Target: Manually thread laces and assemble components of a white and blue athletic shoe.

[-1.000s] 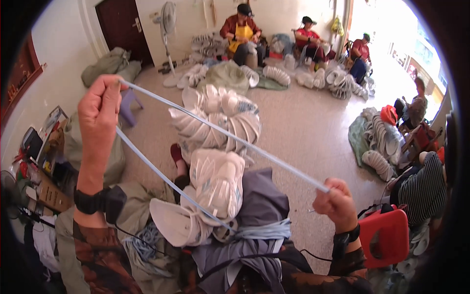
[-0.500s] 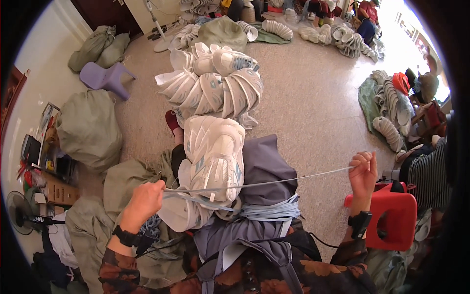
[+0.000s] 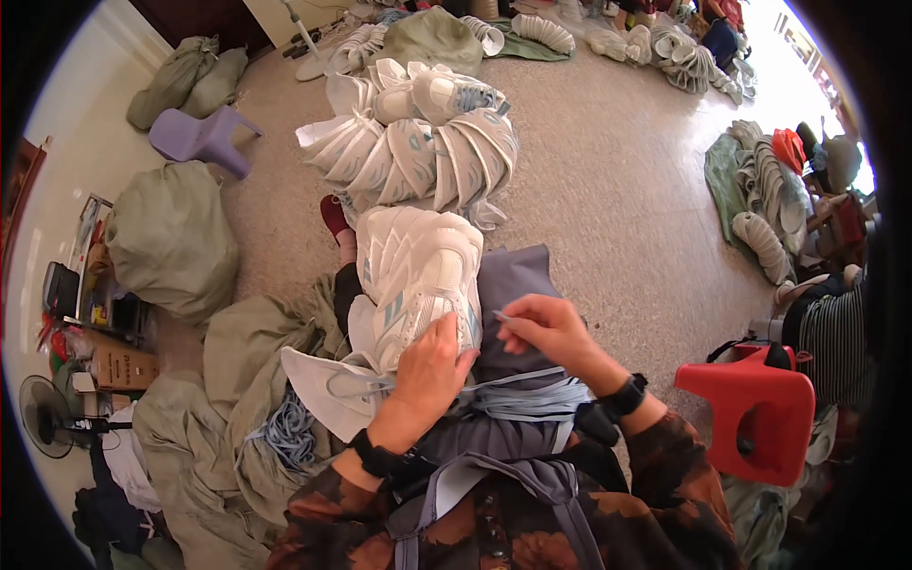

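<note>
A stack of white shoe uppers (image 3: 418,252) with pale blue marks rests on my lap, toes pointing away. My left hand (image 3: 427,380) is closed over the near part of the top upper, by its eyelets. Just right of it, my right hand (image 3: 551,331) pinches the end of a thin light-coloured shoelace. A loop of pale blue lace (image 3: 356,383) lies left of my left hand, over a white upper (image 3: 328,394). Below my right hand, a bundle of light blue shoelaces (image 3: 532,397) lies across the grey apron (image 3: 518,275) on my lap.
A curled row of more white uppers (image 3: 418,166) lies on the floor ahead. Green-grey sacks (image 3: 171,247) and a purple stool (image 3: 199,138) stand at the left, with a fan (image 3: 43,413) nearby. A red stool (image 3: 755,413) is at the right. More blue laces (image 3: 285,435) lie on cloth.
My hands were wide apart with a lace stretched between them. Both have come in to the top upper, the right hand moving far left and the left hand moving right.
</note>
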{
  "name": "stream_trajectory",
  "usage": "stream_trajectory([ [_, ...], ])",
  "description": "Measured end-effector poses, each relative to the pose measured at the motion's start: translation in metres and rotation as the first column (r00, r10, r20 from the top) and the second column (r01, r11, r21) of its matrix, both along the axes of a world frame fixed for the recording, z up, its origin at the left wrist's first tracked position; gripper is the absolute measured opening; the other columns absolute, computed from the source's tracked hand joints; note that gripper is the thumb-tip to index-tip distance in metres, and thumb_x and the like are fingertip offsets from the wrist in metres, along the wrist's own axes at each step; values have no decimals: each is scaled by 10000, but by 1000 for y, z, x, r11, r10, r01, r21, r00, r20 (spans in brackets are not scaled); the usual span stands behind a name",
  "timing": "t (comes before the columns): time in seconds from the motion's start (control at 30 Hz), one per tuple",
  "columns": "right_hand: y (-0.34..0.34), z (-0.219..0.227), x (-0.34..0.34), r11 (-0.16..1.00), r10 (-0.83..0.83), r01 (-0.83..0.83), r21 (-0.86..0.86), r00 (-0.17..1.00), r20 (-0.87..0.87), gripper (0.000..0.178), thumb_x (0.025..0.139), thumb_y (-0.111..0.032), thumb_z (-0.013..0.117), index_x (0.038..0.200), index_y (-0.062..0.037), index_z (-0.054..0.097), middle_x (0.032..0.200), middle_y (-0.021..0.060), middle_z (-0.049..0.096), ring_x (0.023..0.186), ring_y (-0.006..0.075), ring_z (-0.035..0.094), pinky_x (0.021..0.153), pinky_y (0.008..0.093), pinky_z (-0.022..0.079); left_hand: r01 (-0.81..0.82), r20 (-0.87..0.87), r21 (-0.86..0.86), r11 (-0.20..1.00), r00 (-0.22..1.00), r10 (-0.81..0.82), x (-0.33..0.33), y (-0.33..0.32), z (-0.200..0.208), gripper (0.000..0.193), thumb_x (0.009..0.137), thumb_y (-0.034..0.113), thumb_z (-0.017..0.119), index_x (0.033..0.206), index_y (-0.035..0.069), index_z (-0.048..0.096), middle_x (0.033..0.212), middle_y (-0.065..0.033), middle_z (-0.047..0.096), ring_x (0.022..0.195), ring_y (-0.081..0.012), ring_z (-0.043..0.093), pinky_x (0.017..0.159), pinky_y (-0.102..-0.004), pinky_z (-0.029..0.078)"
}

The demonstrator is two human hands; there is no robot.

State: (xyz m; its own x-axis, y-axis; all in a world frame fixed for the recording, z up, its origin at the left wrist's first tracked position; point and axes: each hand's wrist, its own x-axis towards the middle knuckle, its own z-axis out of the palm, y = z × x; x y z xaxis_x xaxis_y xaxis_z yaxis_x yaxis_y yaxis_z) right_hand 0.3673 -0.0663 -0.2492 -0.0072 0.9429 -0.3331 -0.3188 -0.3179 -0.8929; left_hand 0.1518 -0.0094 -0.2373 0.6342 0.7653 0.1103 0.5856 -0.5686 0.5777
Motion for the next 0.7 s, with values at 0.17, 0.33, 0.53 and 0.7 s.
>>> stream_trajectory([
  [0.17, 27, -19, -19, 961, -93, -28, 274, 903, 419, 135, 950, -61, 664, 1054, 16, 706, 860, 3, 664, 729, 76, 595, 663, 225, 490, -119, 131, -326, 938, 977, 169, 5, -2, -6, 487, 844, 32, 715, 1288, -38, 526, 792, -92, 596, 627, -169, 580, 580, -316, 465],
  [0.33, 32, -6, -28, 937, -180, -34, 347, 805, 565, 115, 908, -48, 696, 1004, 8, 724, 822, 27, 618, 720, 95, 579, 634, 256, 469, -9, 291, -500, 866, 940, 177, -1, 3, -8, 530, 861, 0, 682, 1358, -30, 501, 772, -2, 548, 619, -44, 505, 548, -234, 418],
  [0.53, 38, -1, -26, 887, -261, -136, 441, 640, 723, 80, 867, -50, 699, 937, -9, 695, 804, 102, 596, 711, 254, 613, 631, 355, 486, -38, 291, -418, 908, 941, 173, -2, 1, -11, 537, 862, 13, 686, 1364, -34, 504, 746, -15, 552, 582, -63, 509, 537, -246, 425],
  [0.7, 50, 13, -24, 783, -320, -389, 485, 416, 851, 74, 842, -54, 676, 904, -22, 653, 822, 130, 603, 767, 363, 632, 647, 419, 503, -22, 296, -481, 877, 937, 186, -4, 2, -7, 542, 859, 25, 687, 1370, -31, 517, 772, -26, 583, 564, -67, 512, 530, -249, 429],
])
